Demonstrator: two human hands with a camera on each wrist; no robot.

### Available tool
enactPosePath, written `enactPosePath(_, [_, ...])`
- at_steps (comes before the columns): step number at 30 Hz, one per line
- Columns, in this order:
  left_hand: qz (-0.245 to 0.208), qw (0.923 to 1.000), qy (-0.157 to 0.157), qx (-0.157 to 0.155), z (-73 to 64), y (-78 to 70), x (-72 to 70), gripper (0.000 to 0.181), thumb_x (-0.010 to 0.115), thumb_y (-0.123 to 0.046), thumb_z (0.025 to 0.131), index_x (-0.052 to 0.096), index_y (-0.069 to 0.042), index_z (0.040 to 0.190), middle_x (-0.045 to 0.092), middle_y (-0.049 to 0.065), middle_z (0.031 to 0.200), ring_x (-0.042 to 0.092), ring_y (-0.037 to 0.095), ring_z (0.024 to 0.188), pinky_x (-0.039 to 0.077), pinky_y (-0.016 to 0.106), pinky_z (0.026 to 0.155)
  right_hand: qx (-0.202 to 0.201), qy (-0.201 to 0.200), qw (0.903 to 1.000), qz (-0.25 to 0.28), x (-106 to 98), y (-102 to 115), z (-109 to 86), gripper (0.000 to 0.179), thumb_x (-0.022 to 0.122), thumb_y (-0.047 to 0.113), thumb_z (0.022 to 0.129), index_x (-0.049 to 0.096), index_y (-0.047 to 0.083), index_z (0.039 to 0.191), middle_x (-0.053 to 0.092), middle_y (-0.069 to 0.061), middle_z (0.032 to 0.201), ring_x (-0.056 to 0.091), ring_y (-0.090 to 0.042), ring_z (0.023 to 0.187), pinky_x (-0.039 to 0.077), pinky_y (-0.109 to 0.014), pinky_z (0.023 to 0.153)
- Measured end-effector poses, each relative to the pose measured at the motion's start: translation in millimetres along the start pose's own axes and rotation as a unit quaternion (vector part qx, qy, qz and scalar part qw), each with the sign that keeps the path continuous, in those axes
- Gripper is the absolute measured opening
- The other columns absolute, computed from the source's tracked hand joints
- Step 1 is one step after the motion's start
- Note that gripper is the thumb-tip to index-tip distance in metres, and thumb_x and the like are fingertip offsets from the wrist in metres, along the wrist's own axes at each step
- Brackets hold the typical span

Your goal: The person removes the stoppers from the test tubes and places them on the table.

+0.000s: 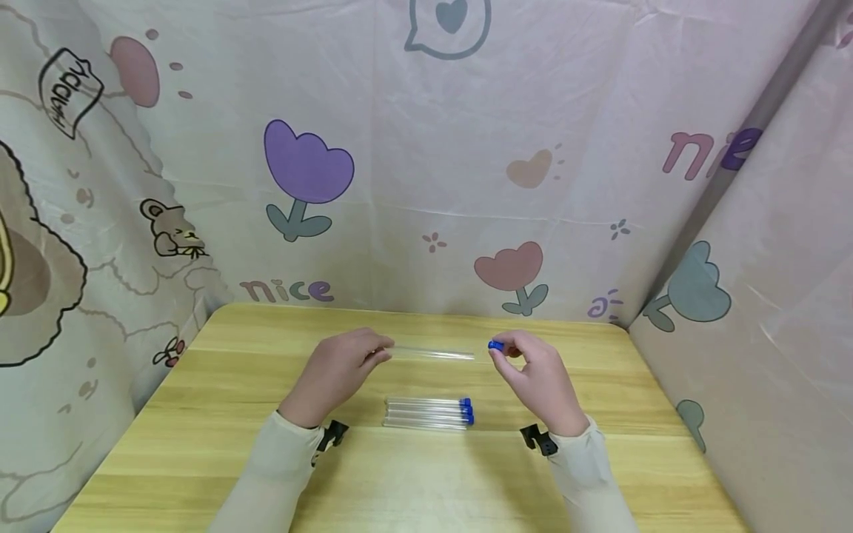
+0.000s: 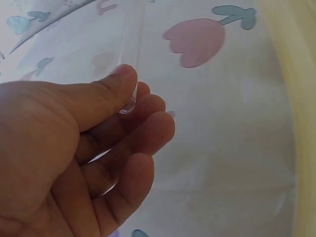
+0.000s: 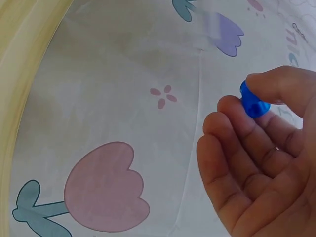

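Observation:
My left hand (image 1: 343,370) pinches the rounded closed end of a clear test tube (image 1: 433,354) between thumb and fingers. The tube points right, roughly level, and its far end carries no cap. Between the thumb and fingers of my right hand (image 1: 536,370) is a small blue cap (image 1: 495,345), a short gap to the right of the tube's end. In the right wrist view the blue cap (image 3: 255,102) shows at the fingertips. The left wrist view shows the tube's rounded end (image 2: 128,105) under the thumb.
Several clear test tubes (image 1: 426,414) lie side by side on the wooden table (image 1: 413,481), nearer me than the hands, their blue caps (image 1: 469,411) at the right. A patterned cloth (image 1: 413,148) hangs behind the table and along both sides.

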State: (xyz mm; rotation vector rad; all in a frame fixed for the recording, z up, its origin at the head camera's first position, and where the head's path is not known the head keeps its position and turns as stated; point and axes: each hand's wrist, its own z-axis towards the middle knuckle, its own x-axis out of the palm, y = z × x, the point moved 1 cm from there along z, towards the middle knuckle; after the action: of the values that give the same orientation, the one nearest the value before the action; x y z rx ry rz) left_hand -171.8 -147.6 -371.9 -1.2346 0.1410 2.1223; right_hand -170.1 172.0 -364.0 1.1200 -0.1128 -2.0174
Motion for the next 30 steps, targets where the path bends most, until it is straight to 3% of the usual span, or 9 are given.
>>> enactPosePath(5, [0.002, 0.9987, 0.045, -0.026, 3.1, 3.6, 16.9, 0.013, 0.078, -0.021, 0.094, 0.080, -0.016, 0.105, 0.076, -0.005, 0.097, 0.071, 0.010, 0.083, 0.059, 0.031, 0.075, 0.009, 0.010, 0.9999, 0.003, -2.0, 0.2, 0.1, 0.010, 0.077, 0.012, 0.094, 0.073, 0.016, 0.102, 0.070, 0.007, 0.096, 0.063, -0.011, 0.085, 0.057, -0.032, 0.076])
enactPosePath(9, [-0.006, 0.9971, 0.063, -0.042, 3.2, 6.9, 27.5, 0.010, 0.078, -0.021, 0.094, 0.080, -0.018, 0.103, 0.075, -0.007, 0.093, 0.068, 0.008, 0.079, 0.057, 0.029, 0.072, 0.010, 0.013, 0.9998, 0.008, -2.6, 0.7, 0.9, 0.010, 0.077, 0.011, 0.094, 0.073, 0.017, 0.102, 0.069, 0.009, 0.096, 0.065, -0.014, 0.084, 0.057, -0.035, 0.076])
enactPosePath(17, [-0.023, 0.9899, 0.113, -0.082, 1.4, 14.1, 51.0, 0.012, 0.077, -0.022, 0.094, 0.081, -0.014, 0.103, 0.077, -0.003, 0.097, 0.072, 0.014, 0.086, 0.060, 0.035, 0.080, 0.005, 0.030, 0.9995, 0.012, 0.4, 1.0, 0.7, 0.009, 0.075, 0.011, 0.095, 0.072, 0.016, 0.102, 0.068, 0.009, 0.095, 0.061, -0.008, 0.082, 0.058, -0.037, 0.071])
enactPosePath(30, [-0.035, 0.9862, 0.142, -0.078, -3.5, 15.3, 75.9, 0.011, 0.078, -0.018, 0.094, 0.081, -0.009, 0.100, 0.077, 0.000, 0.094, 0.072, 0.018, 0.087, 0.060, 0.039, 0.082, 0.006, 0.036, 0.9993, 0.004, 2.2, -0.6, 0.2, 0.010, 0.076, 0.013, 0.095, 0.072, 0.017, 0.102, 0.068, 0.010, 0.093, 0.062, -0.005, 0.082, 0.058, -0.035, 0.069])
